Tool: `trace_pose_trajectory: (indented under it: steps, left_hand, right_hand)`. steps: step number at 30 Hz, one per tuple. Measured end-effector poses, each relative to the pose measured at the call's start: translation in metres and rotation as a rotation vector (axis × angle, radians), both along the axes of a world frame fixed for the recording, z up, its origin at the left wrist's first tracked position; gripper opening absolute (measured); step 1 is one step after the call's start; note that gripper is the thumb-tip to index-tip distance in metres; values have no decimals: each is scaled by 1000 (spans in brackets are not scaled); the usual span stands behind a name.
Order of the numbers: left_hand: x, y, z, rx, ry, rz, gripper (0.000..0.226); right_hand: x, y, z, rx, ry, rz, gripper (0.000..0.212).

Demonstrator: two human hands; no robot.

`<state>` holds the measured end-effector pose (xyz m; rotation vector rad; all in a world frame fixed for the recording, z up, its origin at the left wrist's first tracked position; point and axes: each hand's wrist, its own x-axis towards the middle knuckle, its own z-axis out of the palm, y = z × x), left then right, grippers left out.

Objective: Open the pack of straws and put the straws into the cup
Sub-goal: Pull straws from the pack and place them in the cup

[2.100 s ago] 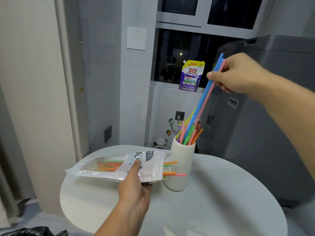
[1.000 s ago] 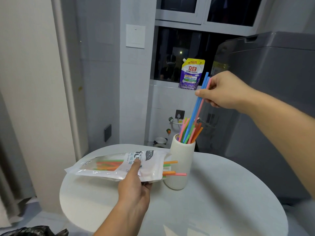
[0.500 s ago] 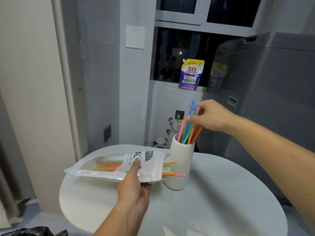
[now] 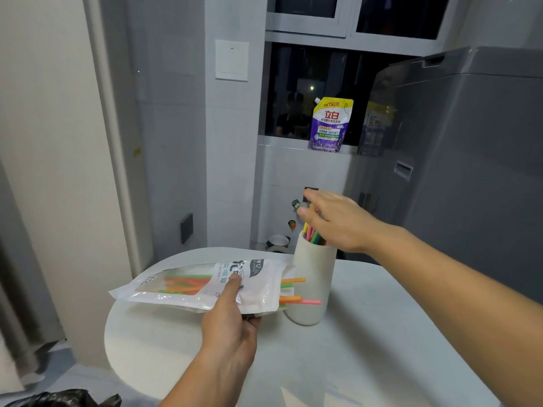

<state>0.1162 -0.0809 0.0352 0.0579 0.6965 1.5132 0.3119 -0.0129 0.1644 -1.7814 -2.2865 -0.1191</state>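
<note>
Round white tabletop point(image 4: 367, 362), smooth matte, curved edge near on the left and far side, with wall point(image 4: 176, 142) just behind it. A grey washing machine point(image 4: 470, 171) boxes in the right side. There is bare tabletop in front and to the right of the cup. The cup point(image 4: 313, 277) is white, tall, cylindrical, finely ribbed, and stands upright near the tabletop's far edge. Thin plastic straws point(image 4: 311, 235) in pink, green and yellow stand in it, leaning. The right hand point(image 4: 338, 221) hovers palm-down over the straw tops, fingers straight and spread, gripping nothing; cannot tell if the palm touches the tips. The left hand point(image 4: 229, 327) pinches the pack point(image 4: 176, 284), thumb on top, fingers curled under. The pack is glossy crinkled film, flat, white with 1 clear window, held level above the tabletop just left of the cup. Its open end faces the cup, with orange, green and pink loose straws point(image 4: 292, 299) poking out in front of the cup wall. A purple pouch point(image 4: 330, 124) stands on the sill behind. A black bag point(image 4: 58, 399) lies on the floor at lower left.
</note>
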Motion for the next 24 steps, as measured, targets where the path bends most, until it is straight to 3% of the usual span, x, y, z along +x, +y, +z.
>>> trace_pose_trajectory:
  steps: [8, 13, 15, 17, 21, 24]
  left_hand:
    - [3, -1, 3, -2, 5, -26, 39]
    - [3, -2, 5, -11, 8, -38, 40]
    - [2, -2, 7, -9, 7, -35, 41]
    - [2, -2, 11, -6, 6, -26, 41]
    - [3, -5, 15, 28, 53, -9, 32]
    - [5, -7, 16, 138, 178, 18, 26]
  right_hand:
    - [2, -3, 13, -69, 66, 4, 67]
    - [1, -34, 25, 439, 473, -37, 42]
    - [-7, -57, 13, 547, 658, -73, 27]
    - [-18, -80, -7, 452, 831, -121, 35]
    - [-40, -111, -51, -18, 1008, -291, 45]
    - [-55, -122, -73, -285, 1331, -380, 48]
